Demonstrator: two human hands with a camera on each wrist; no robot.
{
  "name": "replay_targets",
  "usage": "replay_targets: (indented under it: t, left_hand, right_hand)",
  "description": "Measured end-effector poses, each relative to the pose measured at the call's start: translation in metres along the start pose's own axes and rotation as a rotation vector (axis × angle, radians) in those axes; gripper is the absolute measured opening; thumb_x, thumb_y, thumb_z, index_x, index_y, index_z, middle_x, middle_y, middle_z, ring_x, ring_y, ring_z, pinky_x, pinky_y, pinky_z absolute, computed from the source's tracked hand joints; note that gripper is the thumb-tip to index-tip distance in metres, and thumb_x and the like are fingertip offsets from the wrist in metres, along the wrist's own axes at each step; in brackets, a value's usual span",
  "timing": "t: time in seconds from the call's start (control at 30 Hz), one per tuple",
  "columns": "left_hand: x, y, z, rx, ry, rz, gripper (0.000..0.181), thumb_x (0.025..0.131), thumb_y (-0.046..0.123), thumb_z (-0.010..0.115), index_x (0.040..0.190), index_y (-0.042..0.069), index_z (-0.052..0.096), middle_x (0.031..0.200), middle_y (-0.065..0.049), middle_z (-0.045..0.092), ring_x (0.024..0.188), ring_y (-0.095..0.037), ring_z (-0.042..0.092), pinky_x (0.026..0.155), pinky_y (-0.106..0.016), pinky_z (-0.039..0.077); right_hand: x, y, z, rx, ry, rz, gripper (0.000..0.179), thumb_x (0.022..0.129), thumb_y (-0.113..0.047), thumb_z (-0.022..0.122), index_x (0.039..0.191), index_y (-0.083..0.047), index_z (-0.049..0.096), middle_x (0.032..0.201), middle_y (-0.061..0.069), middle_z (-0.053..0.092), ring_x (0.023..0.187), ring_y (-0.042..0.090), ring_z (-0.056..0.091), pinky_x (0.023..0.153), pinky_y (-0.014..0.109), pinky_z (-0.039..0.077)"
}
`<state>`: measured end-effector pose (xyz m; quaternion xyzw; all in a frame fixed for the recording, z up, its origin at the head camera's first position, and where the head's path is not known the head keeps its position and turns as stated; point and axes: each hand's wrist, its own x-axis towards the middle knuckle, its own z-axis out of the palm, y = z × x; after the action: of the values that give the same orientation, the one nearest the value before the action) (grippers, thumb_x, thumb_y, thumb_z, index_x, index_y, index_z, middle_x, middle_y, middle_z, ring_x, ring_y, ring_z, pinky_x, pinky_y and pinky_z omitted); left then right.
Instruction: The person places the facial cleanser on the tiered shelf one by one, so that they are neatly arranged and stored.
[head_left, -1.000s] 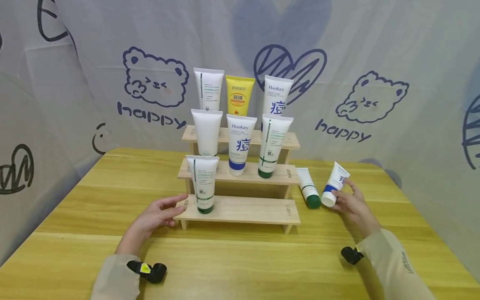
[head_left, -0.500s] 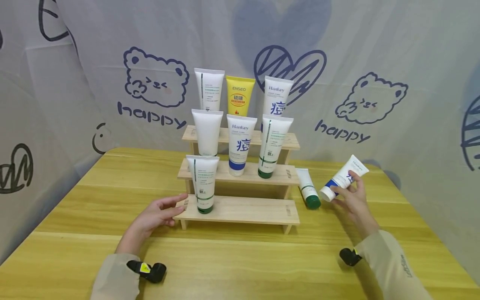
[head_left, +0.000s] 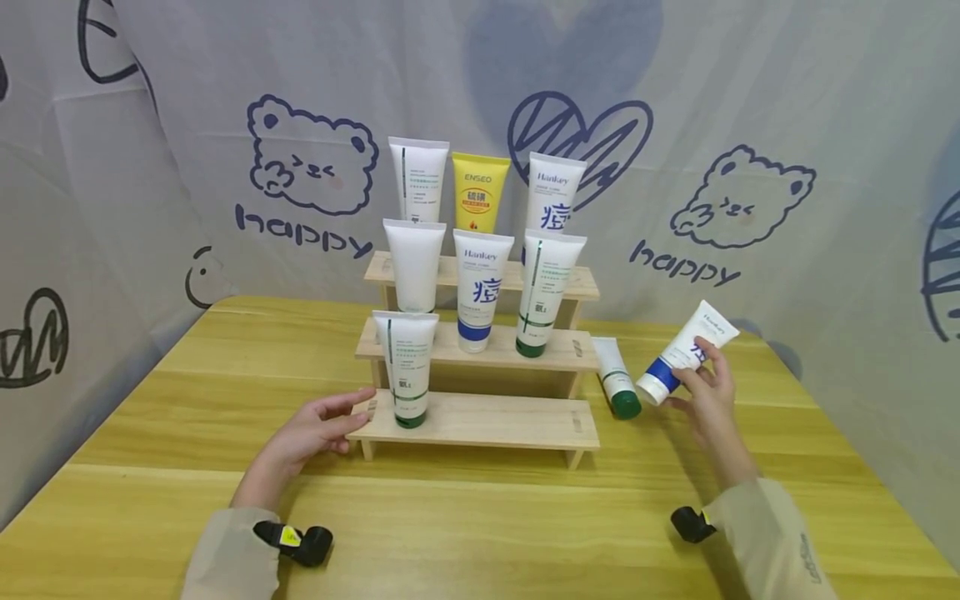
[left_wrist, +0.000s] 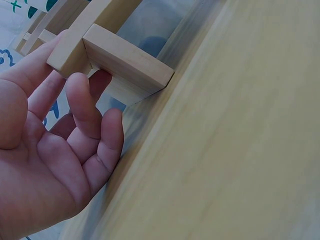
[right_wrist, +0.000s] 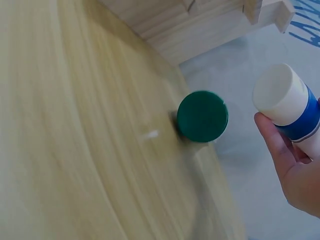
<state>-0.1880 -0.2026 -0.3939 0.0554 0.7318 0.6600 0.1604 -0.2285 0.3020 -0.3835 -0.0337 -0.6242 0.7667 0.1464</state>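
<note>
My right hand (head_left: 708, 396) holds a white squeeze tube (head_left: 678, 354) with a blue band and blue lettering, tilted, its white cap down and left, at the right of the table. In the right wrist view the tube's cap (right_wrist: 274, 95) shows beside a fingertip. Just left of it lies a white tube (head_left: 615, 373) with a green cap (right_wrist: 202, 116). My left hand (head_left: 318, 427) grips the left end of the lowest step of a wooden display stand (head_left: 495, 418). In the left wrist view its fingers curl about the board's end (left_wrist: 72, 50). One green-capped tube (head_left: 410, 371) stands on that step.
On the middle step stand a plain white tube (head_left: 414, 267), a blue-banded tube (head_left: 480, 287) and a green-capped tube (head_left: 547, 292). The top step holds two white tubes and a yellow tube (head_left: 480, 192) between them. A printed cloth (head_left: 450, 75) hangs behind the table (head_left: 465, 533).
My right hand has lifted and tilted the blue-banded tube, its crimped end swinging up and right, then shifting slightly left. The left hand and the stand have stayed in place.
</note>
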Motion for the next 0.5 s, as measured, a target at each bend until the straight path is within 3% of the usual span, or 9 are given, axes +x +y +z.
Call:
replay_targets:
  t: [0.23,0.4,0.5]
  left_hand:
    - [0.0,-0.001,0.0,0.007,0.008,-0.004,0.056,0.086,0.023,0.061,0.134,0.002,0.04,0.12,-0.016,0.042,0.057,-0.009,0.047,0.057,-0.022,0.047]
    - [0.001,-0.002,-0.001,0.008,0.015,-0.011,0.057,0.086,0.024,0.061,0.134,0.003,0.039,0.126,-0.019,0.039,0.057,-0.009,0.048,0.057,-0.022,0.047]
    - [0.001,-0.002,0.0,0.003,0.016,-0.011,0.057,0.086,0.024,0.061,0.135,0.003,0.039,0.13,-0.02,0.037,0.057,-0.009,0.048,0.057,-0.022,0.047]
  right_hand:
    - [-0.027,-0.03,0.026,0.072,0.051,-0.001,0.046,0.087,0.004,0.047,0.123,-0.025,0.042,0.11,0.003,0.044,0.088,0.014,0.051,0.051,0.026,0.05]
    - [-0.034,-0.039,0.034,0.042,0.049,0.009,0.046,0.089,0.002,0.045,0.126,-0.026,0.039,0.115,0.002,0.041,0.093,0.016,0.048,0.055,0.026,0.051]
    - [-0.038,-0.043,0.04,0.086,0.059,-0.003,0.045,0.088,0.005,0.045,0.123,-0.024,0.042,0.111,0.004,0.044,0.09,0.015,0.05,0.053,0.026,0.05]
